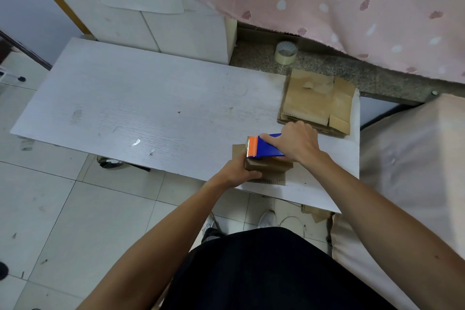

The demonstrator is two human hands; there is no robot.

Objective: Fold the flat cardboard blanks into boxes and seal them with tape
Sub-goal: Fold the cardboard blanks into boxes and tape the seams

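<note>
A small folded cardboard box sits near the front edge of the white table. My left hand grips the box's left side, thumb on the near face. My right hand grips a blue tape dispenser with an orange blade end, and holds it flat on top of the box. A stack of flat cardboard blanks lies at the table's back right, just behind my right hand.
A roll of clear tape stands on the speckled ledge behind the table. A white cabinet with a paper sign is at the back left. Pink patterned fabric hangs at the top right, a pale cushion lies at the right.
</note>
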